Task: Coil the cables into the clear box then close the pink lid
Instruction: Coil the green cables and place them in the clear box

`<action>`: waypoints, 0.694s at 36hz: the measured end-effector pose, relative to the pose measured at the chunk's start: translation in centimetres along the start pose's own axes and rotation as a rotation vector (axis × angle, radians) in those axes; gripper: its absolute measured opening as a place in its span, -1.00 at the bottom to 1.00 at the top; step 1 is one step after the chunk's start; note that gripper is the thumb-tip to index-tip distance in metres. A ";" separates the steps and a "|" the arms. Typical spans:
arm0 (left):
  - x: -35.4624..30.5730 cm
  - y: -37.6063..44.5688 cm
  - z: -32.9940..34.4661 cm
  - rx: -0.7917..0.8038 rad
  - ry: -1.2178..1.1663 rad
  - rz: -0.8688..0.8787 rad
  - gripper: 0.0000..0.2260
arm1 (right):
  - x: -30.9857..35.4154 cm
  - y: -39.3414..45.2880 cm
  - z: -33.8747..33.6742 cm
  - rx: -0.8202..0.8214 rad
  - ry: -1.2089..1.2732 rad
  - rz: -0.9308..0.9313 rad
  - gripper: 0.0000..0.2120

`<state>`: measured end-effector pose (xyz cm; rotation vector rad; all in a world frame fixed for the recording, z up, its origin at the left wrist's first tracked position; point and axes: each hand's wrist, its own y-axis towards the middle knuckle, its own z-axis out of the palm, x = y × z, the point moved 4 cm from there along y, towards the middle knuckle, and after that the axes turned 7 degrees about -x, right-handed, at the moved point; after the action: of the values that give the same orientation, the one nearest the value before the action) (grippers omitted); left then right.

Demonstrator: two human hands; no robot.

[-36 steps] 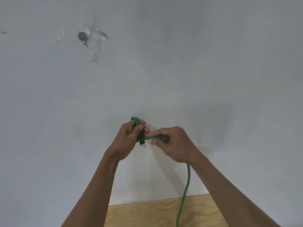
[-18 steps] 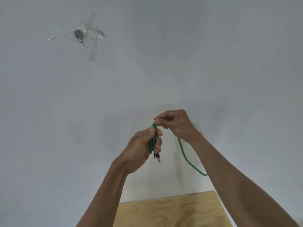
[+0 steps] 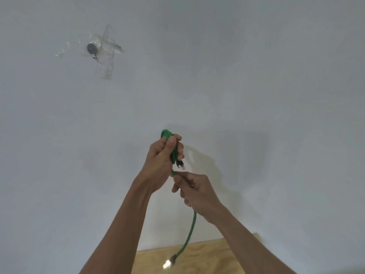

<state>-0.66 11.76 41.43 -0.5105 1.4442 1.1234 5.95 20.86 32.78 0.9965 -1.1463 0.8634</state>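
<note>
Left hand (image 3: 162, 158), centre of the frame: fingers and thumb curled round a small bundle of coiled green cable (image 3: 171, 143). The grip is tight on the bundle; the thumb presses the loops from the front. The top of the coil shows above the fingers. A black plug (image 3: 180, 164) with a pale tip hangs out just below this hand, to its right.

Right hand (image 3: 194, 189), just below and right of the left hand: thumb and forefinger pinch the cable where it leaves the bundle. The other fingers are curled; the strand passes behind them and is hidden there. The grip is narrow, on the cable itself. The two hands are close together, nearly touching at the pinch point.

Below the right hand the free length of cable drops in a slight curve toward the lower centre of the frame. It ends in a second plug (image 3: 172, 263), metallic and bright with glare, over the table (image 3: 227, 256). Whether that plug touches the table cannot be told.

The table is light plywood; only its far edge shows, at the bottom centre. Behind it stands a plain white wall (image 3: 256, 76). In the upper left of the frame a small dark round fitting (image 3: 92, 48) is fixed to the wall under crossed strips of clear tape (image 3: 107, 64).

Both forearms are bare and rise from the bottom edge.
</note>
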 end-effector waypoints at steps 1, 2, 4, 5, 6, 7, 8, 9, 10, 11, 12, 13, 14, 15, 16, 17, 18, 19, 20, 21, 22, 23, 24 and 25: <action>0.0 0.1 -0.4 -0.009 0.042 0.011 -0.79 | 0.2 -0.2 0.0 -0.014 -0.026 -0.026 -0.83; 0.1 0.1 -0.8 -0.014 0.087 0.020 -0.79 | 0.4 -0.2 -0.1 -0.029 -0.081 -0.058 -0.83; 0.4 0.0 -1.3 -0.004 0.203 0.039 -0.77 | 1.2 -0.2 -0.5 -0.037 -0.228 -0.125 -0.83; 0.5 -0.2 -1.5 0.005 0.260 0.049 -0.77 | 1.8 -0.2 -0.7 -0.029 -0.299 -0.153 -0.82; 0.7 -0.4 -1.7 0.016 0.310 0.055 -0.76 | 2.4 -0.2 -0.9 -0.013 -0.378 -0.184 -0.81; 0.9 -0.5 -1.8 0.026 0.361 0.059 -0.76 | 3.2 -0.2 -1.0 0.006 -0.470 -0.223 -0.80; 1.3 -0.6 -2.1 0.030 0.411 0.061 -0.76 | 4.1 -0.1 -1.2 0.023 -0.570 -0.270 -0.79; 1.6 -0.7 -2.3 0.032 0.455 0.062 -0.76 | 5.1 0.0 -1.4 0.032 -0.665 -0.323 -0.80; 1.9 -0.9 -2.5 0.038 0.487 0.060 -0.75 | 6.2 0.1 -1.6 0.036 -0.743 -0.372 -0.82; 2.2 -1.2 -2.6 0.052 0.503 0.054 -0.72 | 7.3 0.4 -1.9 0.033 -0.802 -0.412 -0.85; 2.4 -1.5 -2.5 0.072 0.503 0.046 -0.68 | 8.3 0.7 -2.1 0.029 -0.840 -0.439 -0.87; 2.6 -2.0 -2.2 0.093 0.492 0.034 -0.64 | 9.2 1.1 -2.3 0.031 -0.858 -0.453 -0.89; 2.6 -2.5 -1.8 0.110 0.477 0.018 -0.58 | 10.0 1.6 -2.5 0.045 -0.860 -0.460 -0.90; 2.6 -3.0 -1.3 0.120 0.463 0.001 -0.54 | 10.7 2.1 -2.6 0.072 -0.843 -0.466 -0.90; 2.6 -3.3 -0.8 0.128 0.445 -0.015 -0.51 | 11.1 2.5 -2.6 0.102 -0.799 -0.471 -0.89; 2.6 -3.7 -0.3 0.134 0.421 -0.028 -0.48 | 11.5 2.9 -2.6 0.121 -0.735 -0.478 -0.88; 2.7 -3.8 0.1 0.138 0.391 -0.040 -0.45 | 11.8 3.3 -2.7 0.123 -0.670 -0.486 -0.86; 2.7 -4.1 0.4 0.141 0.365 -0.049 -0.42 | 12.0 3.7 -2.8 0.121 -0.614 -0.490 -0.84; 2.7 -4.2 0.6 0.146 0.347 -0.056 -0.39 | 12.2 4.0 -3.0 0.122 -0.572 -0.493 -0.82; 2.7 -4.4 0.9 0.155 0.333 -0.062 -0.36 | 12.4 4.3 -3.1 0.125 -0.541 -0.493 -0.82; 2.7 -4.6 1.2 0.165 0.315 -0.073 -0.35 | 12.6 4.6 -3.3 0.126 -0.517 -0.494 -0.81; 2.6 -4.8 1.4 0.173 0.289 -0.085 -0.35 | 12.7 5.0 -3.4 0.126 -0.501 -0.488 -0.81; 2.5 -4.9 1.6 0.174 0.257 -0.095 -0.36 | 12.6 5.3 -3.5 0.130 -0.479 -0.479 -0.81; 2.3 -5.0 1.7 0.171 0.225 -0.096 -0.38 | 12.5 5.6 -3.6 0.140 -0.445 -0.466 -0.81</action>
<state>3.83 11.69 37.81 -0.5928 1.6755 0.8778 4.50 26.71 45.59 1.5489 -1.1578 0.3553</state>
